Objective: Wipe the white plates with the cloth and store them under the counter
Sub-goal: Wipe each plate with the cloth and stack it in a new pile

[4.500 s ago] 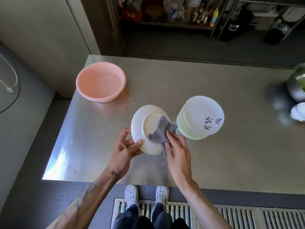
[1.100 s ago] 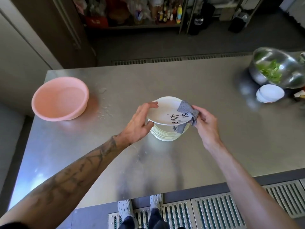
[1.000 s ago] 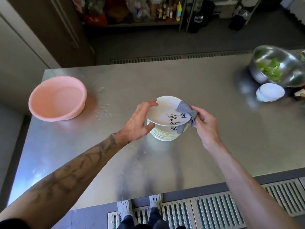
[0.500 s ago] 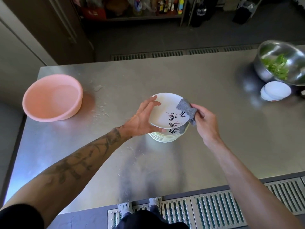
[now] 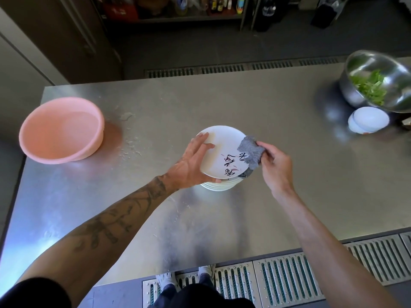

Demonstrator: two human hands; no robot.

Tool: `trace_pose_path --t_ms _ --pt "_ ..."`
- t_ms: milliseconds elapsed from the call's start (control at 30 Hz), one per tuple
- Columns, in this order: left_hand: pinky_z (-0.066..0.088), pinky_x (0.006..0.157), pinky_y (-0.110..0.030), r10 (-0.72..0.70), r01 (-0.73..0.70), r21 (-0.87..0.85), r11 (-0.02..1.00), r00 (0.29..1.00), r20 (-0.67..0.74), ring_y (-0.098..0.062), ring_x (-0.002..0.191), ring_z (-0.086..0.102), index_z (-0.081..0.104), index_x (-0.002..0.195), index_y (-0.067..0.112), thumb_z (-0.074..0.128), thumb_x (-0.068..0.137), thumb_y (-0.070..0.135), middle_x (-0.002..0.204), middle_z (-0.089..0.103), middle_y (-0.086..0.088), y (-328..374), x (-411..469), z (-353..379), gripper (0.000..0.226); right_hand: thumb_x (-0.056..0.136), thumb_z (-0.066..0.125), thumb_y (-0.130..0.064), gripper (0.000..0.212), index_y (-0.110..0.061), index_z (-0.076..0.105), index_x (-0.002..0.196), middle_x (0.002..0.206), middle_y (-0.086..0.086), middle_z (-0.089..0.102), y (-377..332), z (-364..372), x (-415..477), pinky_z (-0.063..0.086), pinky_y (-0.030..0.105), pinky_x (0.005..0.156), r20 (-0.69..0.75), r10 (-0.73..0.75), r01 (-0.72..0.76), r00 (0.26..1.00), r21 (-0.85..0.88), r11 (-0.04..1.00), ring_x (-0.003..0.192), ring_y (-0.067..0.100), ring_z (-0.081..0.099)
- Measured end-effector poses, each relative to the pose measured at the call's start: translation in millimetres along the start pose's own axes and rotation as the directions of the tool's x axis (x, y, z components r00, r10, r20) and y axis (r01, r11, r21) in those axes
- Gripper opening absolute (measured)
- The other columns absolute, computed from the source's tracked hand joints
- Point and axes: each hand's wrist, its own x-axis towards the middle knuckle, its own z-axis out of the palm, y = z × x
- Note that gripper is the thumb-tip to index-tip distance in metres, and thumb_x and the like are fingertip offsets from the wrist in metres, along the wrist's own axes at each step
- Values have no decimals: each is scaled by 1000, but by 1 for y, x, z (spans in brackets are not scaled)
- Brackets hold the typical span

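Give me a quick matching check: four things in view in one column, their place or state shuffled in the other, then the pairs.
1 pink basin
2 grey cloth
3 metal bowl
4 top plate

A holds green leaves
B gripped at its rim by the left hand
C at the counter's left end
D bunched in the right hand

Pairs: 1-C, 2-D, 3-A, 4-B.

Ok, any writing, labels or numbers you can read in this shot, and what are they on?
Top white plate, gripped by the left hand: black brush-style characters, turned away and partly under the grey cloth; not clear enough to quote.
Bottles on the back shelf: labels too small and blurred to read.
No other text that I can make out.
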Motion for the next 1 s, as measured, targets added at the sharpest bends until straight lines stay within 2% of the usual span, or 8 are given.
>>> trace_pose_path --t_ms 233,467,600,767,800,900,933,1000 --pt "25 119 -63 19 -21 46 999 999 41 -40 152 21 50 137 2 71 70 72 162 27 -21 1 -2 -2 99 101 48 -1 38 -23 74 119 111 -7 76 3 -3 -5 57 41 98 -42 2 -1 999 14 1000 100 13 73" --pt "17 123 -60 9 -15 72 997 996 90 -39 154 16 49 138 5 67 70 76 163 25 -20 1 -1 -5 101 103 49 -2 36 -22 72 121 114 -1 76 -1 -18 -14 57 26 86 -118 -29 38 993 78 996 93 8 71" --pt "17 123 -61 18 -29 105 994 994 105 -38 154 15 47 139 7 65 71 78 162 26 -19 0 -2 -3 100 102 49 -6 36 -26 72 120 115 -4 76 7 -28 -17 57 35 93 -142 -21 30 990 62 998 100 15 72" --pt "15 124 -60 19 -31 128 991 996 92 -36 155 15 47 139 9 64 70 80 162 28 -16 -1 -4 -1 101 101 50 -6 34 -24 73 119 110 -2 76 32 -41 -25 56 43 98 -145 74 -76 987 -6 997 100 21 72" --pt "14 124 -60 16 -29 132 991 996 92 -35 155 14 47 139 9 64 70 81 163 28 -16 0 -5 0 101 100 50 -4 35 -23 73 118 107 -2 76 38 -41 -26 56 40 97 -134 84 -89 987 -38 995 99 22 72" --pt "12 125 -59 3 -13 158 987 998 63 -32 156 13 48 141 10 65 70 80 164 27 -14 1 -7 1 102 97 51 2 37 -17 75 118 103 2 75 54 -39 -24 47 11 83 -88 98 -112 991 -160 981 96 20 69" --pt "11 125 -58 -5 -3 171 985 999 46 -30 156 13 48 141 10 65 69 81 164 27 -13 3 -8 2 102 96 51 2 36 -14 75 119 106 5 76 60 -37 -22 43 7 78 -75 102 -116 992 -211 971 94 17 67" --pt "7 126 -58 -27 24 194 981 1000 9 -28 157 9 45 145 12 65 68 82 167 21 -11 5 -12 3 106 96 53 2 37 -12 74 122 112 8 76 70 -32 -18 40 12 81 -42 119 -126 992 -283 951 95 16 65"
